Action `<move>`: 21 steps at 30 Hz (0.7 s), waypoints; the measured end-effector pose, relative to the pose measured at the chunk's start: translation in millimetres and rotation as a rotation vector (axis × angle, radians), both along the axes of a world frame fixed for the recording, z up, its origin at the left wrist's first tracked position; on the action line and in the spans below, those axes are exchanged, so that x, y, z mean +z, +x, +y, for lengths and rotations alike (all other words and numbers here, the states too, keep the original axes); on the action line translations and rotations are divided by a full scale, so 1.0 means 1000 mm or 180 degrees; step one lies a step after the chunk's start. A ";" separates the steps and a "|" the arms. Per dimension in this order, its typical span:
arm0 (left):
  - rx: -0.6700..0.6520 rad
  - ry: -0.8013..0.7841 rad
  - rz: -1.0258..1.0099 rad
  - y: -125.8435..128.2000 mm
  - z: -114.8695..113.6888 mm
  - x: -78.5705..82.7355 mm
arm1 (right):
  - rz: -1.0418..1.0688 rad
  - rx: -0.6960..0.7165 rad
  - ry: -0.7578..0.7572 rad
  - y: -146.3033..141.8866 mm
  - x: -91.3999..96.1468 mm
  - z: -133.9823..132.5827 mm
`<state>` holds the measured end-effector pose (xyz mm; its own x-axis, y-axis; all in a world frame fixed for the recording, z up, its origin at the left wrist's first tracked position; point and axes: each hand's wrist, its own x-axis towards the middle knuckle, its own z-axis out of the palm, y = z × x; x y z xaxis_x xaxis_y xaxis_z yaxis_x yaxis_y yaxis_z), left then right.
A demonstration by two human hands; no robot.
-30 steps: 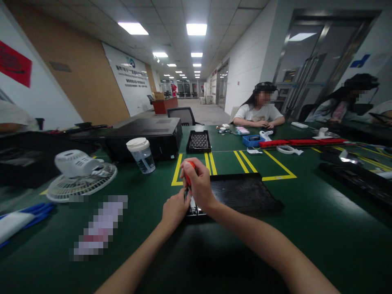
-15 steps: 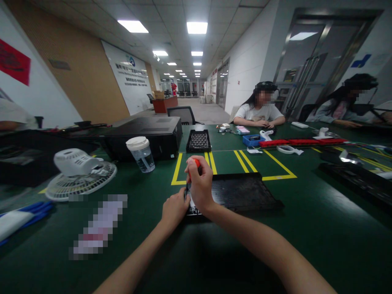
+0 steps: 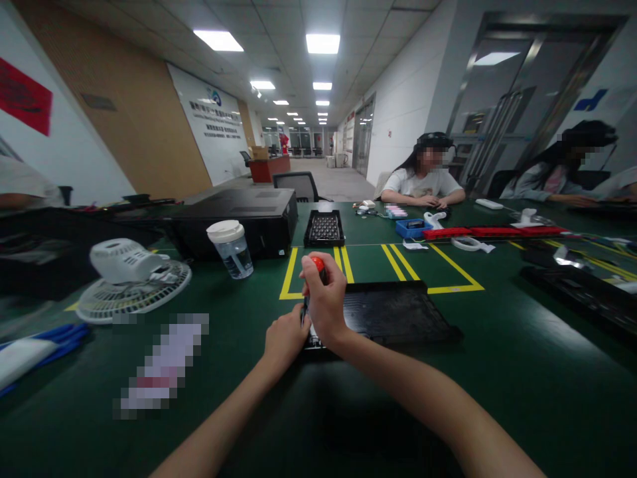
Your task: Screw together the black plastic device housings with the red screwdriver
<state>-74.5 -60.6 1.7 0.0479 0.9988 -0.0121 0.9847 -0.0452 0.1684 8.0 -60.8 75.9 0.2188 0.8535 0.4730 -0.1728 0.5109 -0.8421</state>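
A screwdriver [image 3: 318, 263] with a red-topped handle stands upright in my right hand [image 3: 327, 302], whose fingers are wrapped round the handle. Its shaft runs down to the left end of a black panel [image 3: 391, 311], which lies flat on the green table. The tip is hidden between my hands. My left hand [image 3: 285, 337] is closed on that left end of the panel, with its thumb close to the shaft. Something whitish shows on the panel beneath my right hand, too covered to make out.
Left of my hands are a lidded cup [image 3: 233, 251], a white fan part [image 3: 132, 282] and blue-and-white gloves [image 3: 44, 352]. Beyond stand a black computer case [image 3: 239, 222] and a black tray [image 3: 324, 228]. A blue box [image 3: 413, 228] is at right, near a seated person [image 3: 423, 179].
Both hands, the screwdriver and the panel keep practically the same place. The whole view has shifted very slightly.
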 end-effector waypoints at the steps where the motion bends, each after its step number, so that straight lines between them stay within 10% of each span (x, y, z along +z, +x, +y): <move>1: 0.0000 0.0010 -0.0003 0.000 0.000 0.000 | 0.0051 0.0039 -0.0003 0.000 0.000 0.000; 21: 0.0022 0.0279 -0.0041 -0.001 0.005 -0.015 | 0.0667 0.2061 -0.0186 0.032 0.000 0.014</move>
